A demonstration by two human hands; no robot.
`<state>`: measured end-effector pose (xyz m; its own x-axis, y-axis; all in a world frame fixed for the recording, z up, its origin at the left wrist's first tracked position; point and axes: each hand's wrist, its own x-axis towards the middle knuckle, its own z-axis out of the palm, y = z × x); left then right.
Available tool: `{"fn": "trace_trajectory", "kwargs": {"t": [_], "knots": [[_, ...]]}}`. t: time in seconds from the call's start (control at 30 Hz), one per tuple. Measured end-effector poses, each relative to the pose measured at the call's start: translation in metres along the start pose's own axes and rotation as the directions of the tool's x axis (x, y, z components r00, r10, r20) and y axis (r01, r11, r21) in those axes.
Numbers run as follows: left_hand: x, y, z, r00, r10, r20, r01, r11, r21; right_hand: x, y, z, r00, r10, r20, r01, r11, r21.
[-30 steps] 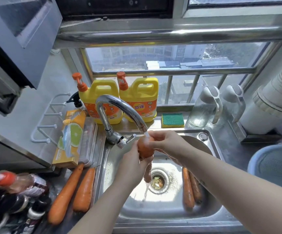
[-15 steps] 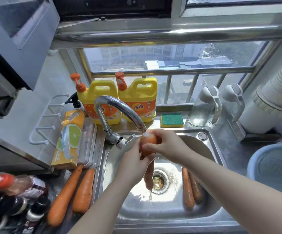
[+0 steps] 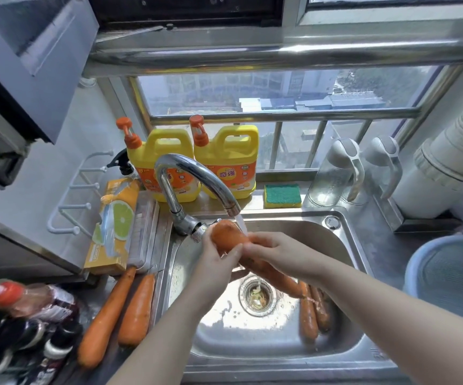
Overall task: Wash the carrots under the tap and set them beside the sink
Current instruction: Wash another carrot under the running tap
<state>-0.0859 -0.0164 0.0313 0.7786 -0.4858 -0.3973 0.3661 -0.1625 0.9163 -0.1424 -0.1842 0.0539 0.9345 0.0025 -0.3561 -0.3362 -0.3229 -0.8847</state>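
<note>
Steel worktop [image 3: 385, 254] runs below a barred window [image 3: 280, 93], with a sink [image 3: 344, 245] set into it. Water [image 3: 241, 223] falls from the curved tap [image 3: 197, 173] onto the thick end of a carrot [image 3: 226, 236] held over the basin. The carrot is tilted, with its thick end up by the spout and its thin tip pointing down and to the right, past the drain [image 3: 258, 297].

The left hand [image 3: 216, 265] has its grip closed round the thick end from below, the thumb lying over the top. The right hand [image 3: 277, 252] has its grip wrapped round the middle of the same carrot, fingers curled over it, just beside the left thumb.

On the sink floor at the right, two more carrots [image 3: 308, 315] lie side by side, their upper ends hidden under the right forearm. Just left of the sink, on the worktop, another two carrots [image 3: 137, 309] lie next to each other with their thick ends toward the person.

Behind the tap stand two yellow soap bottles [image 3: 230, 151] and a green-topped sponge [image 3: 282, 194]. Two clear jugs [image 3: 333, 173] stand at the back right, and a blue basin [image 3: 452, 276] sits right of the sink. A box with a lime picture [image 3: 113, 226] lies left of the tap, and dark bottles [image 3: 16, 315] crowd the near left corner.
</note>
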Motion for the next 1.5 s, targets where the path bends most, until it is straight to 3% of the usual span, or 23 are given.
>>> {"fn": "trace_trajectory", "kwargs": {"t": [0.13, 0.33, 0.47, 0.6, 0.7, 0.77, 0.9, 0.97, 1.03, 1.17, 1.27, 1.33, 1.4, 1.5], "knots": [[0.000, 0.004, -0.001, 1.000, -0.026, 0.013, 0.028, 0.982, -0.189, -0.008, 0.009, -0.009, 0.988, 0.117, 0.099, -0.092, 0.969, -0.231], [0.009, 0.006, 0.006, 0.996, 0.055, -0.077, -0.059, 0.997, -0.056, -0.015, 0.006, -0.019, 0.999, 0.035, -0.018, -0.040, 0.872, -0.487], [0.018, 0.010, 0.018, 0.995, 0.033, -0.090, -0.036, 0.999, -0.030, -0.020, 0.006, -0.021, 0.970, -0.114, -0.214, -0.073, 0.702, -0.709], [0.026, 0.016, 0.021, 0.990, -0.043, -0.132, 0.046, 0.999, 0.020, -0.025, 0.008, -0.019, 0.952, -0.200, -0.233, -0.078, 0.577, -0.813], [0.025, 0.019, 0.020, 0.986, -0.126, -0.109, 0.116, 0.989, -0.093, -0.025, 0.014, -0.015, 0.952, -0.228, -0.203, -0.087, 0.433, -0.897], [0.021, 0.021, 0.018, 0.993, -0.107, -0.056, 0.099, 0.987, -0.124, -0.023, 0.011, -0.018, 0.967, -0.177, -0.184, -0.088, 0.445, -0.891], [0.016, 0.020, 0.010, 0.993, 0.027, 0.116, -0.012, 0.993, -0.121, -0.021, -0.009, -0.032, 0.993, 0.083, -0.080, -0.114, 0.622, -0.775], [0.012, 0.020, 0.008, 0.981, 0.069, 0.182, -0.058, 0.996, -0.066, -0.021, -0.013, -0.035, 0.989, 0.147, -0.033, -0.123, 0.665, -0.737], [0.011, 0.020, 0.008, 0.983, 0.090, 0.158, -0.087, 0.996, -0.028, -0.020, -0.010, -0.032, 0.994, 0.111, -0.023, -0.090, 0.645, -0.759], [0.016, 0.019, 0.012, 0.997, 0.057, -0.056, -0.053, 0.996, 0.075, -0.011, 0.000, -0.021, 0.998, -0.032, -0.062, -0.033, 0.572, -0.820], [0.014, 0.020, 0.007, 0.997, 0.004, 0.079, 0.003, 0.996, -0.094, -0.009, 0.003, -0.027, 0.999, 0.010, -0.053, -0.048, 0.592, -0.805], [0.008, 0.022, 0.000, 0.982, 0.031, 0.189, -0.010, 0.994, -0.108, -0.009, 0.004, -0.029, 0.998, 0.059, -0.018, -0.051, 0.622, -0.782], [0.009, 0.019, -0.004, 0.982, 0.072, 0.172, -0.078, 0.997, 0.027, -0.008, 0.006, -0.027, 0.998, 0.062, -0.019, -0.054, 0.627, -0.777], [0.012, 0.016, -0.001, 0.989, 0.144, 0.020, -0.144, 0.949, 0.280, -0.007, 0.004, -0.019, 0.998, -0.012, -0.067, -0.047, 0.580, -0.813]]}}
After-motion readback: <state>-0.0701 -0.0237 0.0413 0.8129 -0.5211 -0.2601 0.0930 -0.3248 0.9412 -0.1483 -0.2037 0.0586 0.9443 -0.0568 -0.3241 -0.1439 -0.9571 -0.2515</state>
